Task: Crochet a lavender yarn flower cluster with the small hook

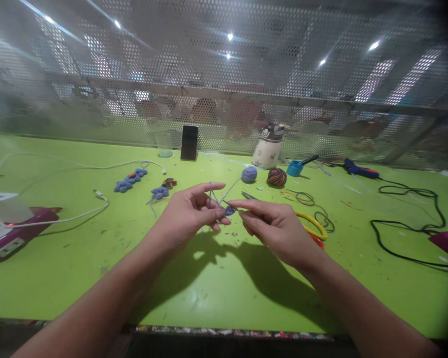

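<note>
My left hand (199,206) pinches a small purple crochet piece (230,211) between thumb and fingers, with purple yarn looped over its raised index finger. From there a strand runs back to a purple yarn ball (249,174). In my right hand (270,223) is a thin crochet hook (227,203), its tip at the crochet piece. Both hands are held above the green table, close together. Scissors (249,195), partly hidden behind my right hand, show their blades; their handles look yellow and red.
Finished purple crochet pieces (130,180) lie to the left. A dark multicoloured yarn ball (276,177), a bottle (267,146), a phone (189,143) and a clear cup (164,145) stand behind. A glue gun (361,169) with a black cord is right; a power strip (20,233) is left.
</note>
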{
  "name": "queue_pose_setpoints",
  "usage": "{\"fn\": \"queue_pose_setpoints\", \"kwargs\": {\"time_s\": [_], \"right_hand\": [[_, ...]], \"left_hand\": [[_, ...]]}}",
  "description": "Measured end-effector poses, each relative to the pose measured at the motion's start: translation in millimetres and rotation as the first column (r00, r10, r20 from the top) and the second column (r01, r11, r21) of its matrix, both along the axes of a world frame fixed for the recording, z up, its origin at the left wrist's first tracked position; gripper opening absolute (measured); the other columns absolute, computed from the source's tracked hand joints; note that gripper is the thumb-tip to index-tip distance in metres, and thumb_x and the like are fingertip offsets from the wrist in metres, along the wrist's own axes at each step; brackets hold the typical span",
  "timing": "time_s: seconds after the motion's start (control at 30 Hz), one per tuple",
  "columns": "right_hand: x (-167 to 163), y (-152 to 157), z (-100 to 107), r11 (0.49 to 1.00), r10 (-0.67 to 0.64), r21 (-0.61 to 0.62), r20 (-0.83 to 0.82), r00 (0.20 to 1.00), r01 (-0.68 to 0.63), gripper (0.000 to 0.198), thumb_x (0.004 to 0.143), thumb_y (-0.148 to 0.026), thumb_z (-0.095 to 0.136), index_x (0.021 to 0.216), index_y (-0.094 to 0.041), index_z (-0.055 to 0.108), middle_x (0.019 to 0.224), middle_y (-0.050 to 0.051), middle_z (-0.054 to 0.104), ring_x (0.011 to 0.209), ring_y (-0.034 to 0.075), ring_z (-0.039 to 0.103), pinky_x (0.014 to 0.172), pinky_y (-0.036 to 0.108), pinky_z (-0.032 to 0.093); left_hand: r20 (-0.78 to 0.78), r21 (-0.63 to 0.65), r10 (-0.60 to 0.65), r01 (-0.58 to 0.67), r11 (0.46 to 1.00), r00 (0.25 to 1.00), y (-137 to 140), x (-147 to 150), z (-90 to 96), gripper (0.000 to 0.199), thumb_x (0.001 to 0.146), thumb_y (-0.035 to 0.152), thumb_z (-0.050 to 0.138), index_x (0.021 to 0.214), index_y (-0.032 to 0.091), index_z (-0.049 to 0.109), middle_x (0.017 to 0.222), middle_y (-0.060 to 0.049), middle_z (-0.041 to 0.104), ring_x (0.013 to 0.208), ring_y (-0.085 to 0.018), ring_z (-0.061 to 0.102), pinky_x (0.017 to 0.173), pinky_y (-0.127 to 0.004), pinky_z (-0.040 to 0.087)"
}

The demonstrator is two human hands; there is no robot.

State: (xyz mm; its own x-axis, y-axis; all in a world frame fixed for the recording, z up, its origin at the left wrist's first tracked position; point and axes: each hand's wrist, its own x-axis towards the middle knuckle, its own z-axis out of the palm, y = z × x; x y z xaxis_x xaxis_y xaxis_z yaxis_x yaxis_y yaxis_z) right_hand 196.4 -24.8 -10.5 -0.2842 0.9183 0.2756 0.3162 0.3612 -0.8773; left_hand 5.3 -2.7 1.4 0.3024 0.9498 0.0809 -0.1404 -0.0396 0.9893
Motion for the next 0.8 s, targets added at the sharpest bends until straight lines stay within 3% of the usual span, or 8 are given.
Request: {"fn": "queue_pose_setpoints", "kwargs": {"time_s": [0.2,0.4,0.6,0.8], "right_hand": [[-0.7,0.7,-2.5,0.999,0.013,-0.039,-0.024,1.0,-0.014,0.034,0.088,-0.018,0.054,0.118,-0.021,0.07,0.059,-0.004,0.045,0.051,0.008,0.034,0.047,0.023,0.027],[-4.5,-0.8,-3.2,1.0,0.025,-0.016,-0.051,0.998,-0.026,0.032,0.088,-0.018,0.055,0.116,-0.021,0.071,0.059,-0.004,0.045,0.052,0.008,0.034,0.048,0.023,0.026],[-6.5,-0.3,-3.8,0.994,-0.017,-0.113,-0.155,0.988,-0.001,0.032,0.088,-0.022,0.057,0.116,-0.018,0.071,0.056,-0.004,0.042,0.05,0.008,0.03,0.047,0.024,0.023],[-13.9,-1.7,-2.6,0.975,-0.078,-0.221,-0.29,0.954,0.013,0.036,0.084,-0.026,0.062,0.117,-0.014,0.069,0.053,-0.005,0.042,0.048,0.008,0.03,0.046,0.024,0.022]], "left_hand": [[-0.04,0.005,0.005,-0.005,1.0,0.999,-0.6,0.5,0.9,0.067,0.07,0.012,0.074,0.133,0.011,0.05,0.062,0.002,0.064,0.063,-0.019,0.069,0.053,-0.026,0.051],[-0.08,-0.016,0.056,-0.058,0.998,0.995,0.5,1.3,-0.3,0.053,0.066,0.01,0.072,0.117,0.008,0.062,0.062,0.001,0.062,0.061,-0.017,0.065,0.052,-0.025,0.044],[0.06,-0.036,0.076,-0.074,0.997,0.995,-1.7,5.2,-1.6,0.043,0.063,0.011,0.069,0.106,0.011,0.067,0.065,0.002,0.06,0.06,-0.013,0.059,0.057,-0.026,0.04],[0.073,-0.036,0.1,-0.098,0.995,0.992,-7.5,9.9,-0.8,0.052,0.064,0.01,0.067,0.116,0.01,0.063,0.062,0.004,0.056,0.055,-0.01,0.05,0.065,-0.03,0.043]]}}
